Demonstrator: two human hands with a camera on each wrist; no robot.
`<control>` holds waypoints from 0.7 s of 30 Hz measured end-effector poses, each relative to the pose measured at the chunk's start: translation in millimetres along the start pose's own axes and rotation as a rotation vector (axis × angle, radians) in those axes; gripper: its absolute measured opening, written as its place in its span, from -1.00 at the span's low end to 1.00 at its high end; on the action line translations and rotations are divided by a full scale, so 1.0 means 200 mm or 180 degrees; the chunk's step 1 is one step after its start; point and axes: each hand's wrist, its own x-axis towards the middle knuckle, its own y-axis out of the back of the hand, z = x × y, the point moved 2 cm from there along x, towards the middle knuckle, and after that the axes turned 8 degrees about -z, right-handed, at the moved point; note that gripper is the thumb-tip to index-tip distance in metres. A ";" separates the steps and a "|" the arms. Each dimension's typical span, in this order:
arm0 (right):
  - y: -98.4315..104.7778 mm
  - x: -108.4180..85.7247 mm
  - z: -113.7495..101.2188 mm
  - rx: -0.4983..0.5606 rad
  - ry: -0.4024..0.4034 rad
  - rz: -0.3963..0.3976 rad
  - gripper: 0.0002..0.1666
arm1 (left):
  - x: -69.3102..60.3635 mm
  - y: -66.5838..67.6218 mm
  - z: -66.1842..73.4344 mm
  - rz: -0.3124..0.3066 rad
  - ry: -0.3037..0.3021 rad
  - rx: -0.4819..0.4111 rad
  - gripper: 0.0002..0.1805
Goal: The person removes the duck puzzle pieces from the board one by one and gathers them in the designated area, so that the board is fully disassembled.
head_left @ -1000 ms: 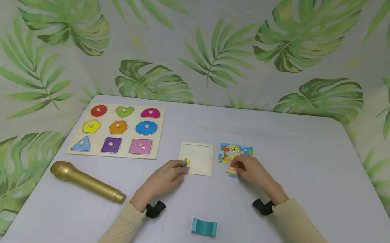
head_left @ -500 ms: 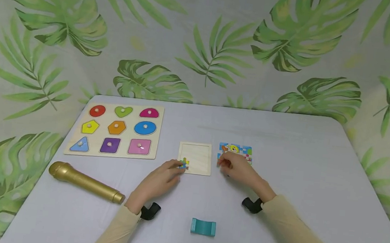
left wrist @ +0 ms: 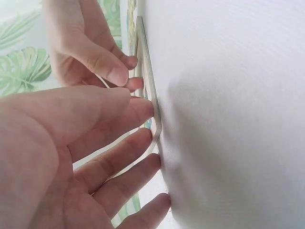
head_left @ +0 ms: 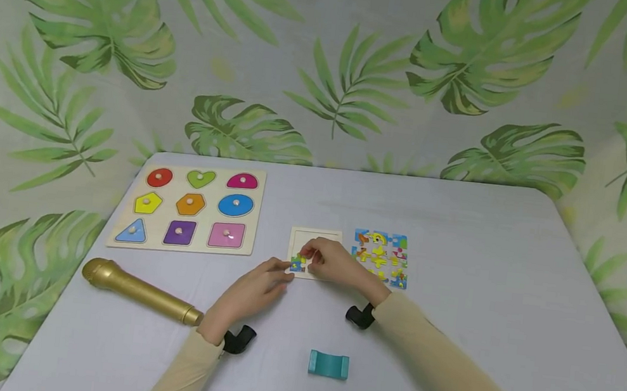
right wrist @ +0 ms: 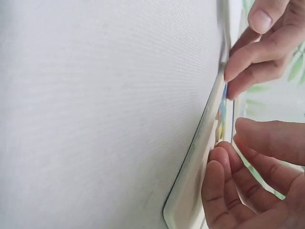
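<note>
A small square wooden puzzle tray (head_left: pixel 318 230) lies mid-table in the head view. One blue, green and yellow jigsaw piece (head_left: pixel 297 264) sits in its near left corner. My left hand (head_left: pixel 253 292) reaches in from the left, its fairly straight fingertips touching the tray's edge and this piece. Over the tray's near side, my right hand (head_left: pixel 336 263) has its fingertips close to the piece's right side. Thumb and fingers stand apart in the right wrist view, with nothing seen held between them. Just right of the tray, several loose jigsaw pieces (head_left: pixel 380 239) lie in rows, picture side up.
A wooden board of colored knobbed shapes (head_left: pixel 207 219) lies at the back left. In front of it rests a gold microphone (head_left: pixel 137 288). A teal curved block (head_left: pixel 328 365) is at the table's near middle.
My right hand has moved left from the loose pieces to the tray. My left hand stays by the tray's near left corner, its fingers drawn back slightly from over the piece.
</note>
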 end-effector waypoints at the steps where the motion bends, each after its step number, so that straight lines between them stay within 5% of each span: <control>1: 0.00 0.01 0.00 0.0004 0.0001 -0.0011 -0.73 | 0.00 0.00 0.00 -0.0001 0.0003 -0.0001 -0.72; 14: -0.01 0.06 -0.02 0.0105 0.0065 0.0017 -0.73 | 0.00 0.01 0.01 -0.0005 0.0057 0.0001 -0.74; 21: -0.02 0.09 0.00 0.0096 -0.0147 0.0125 -0.77 | 0.01 0.00 0.01 0.0024 0.0003 0.0036 -0.74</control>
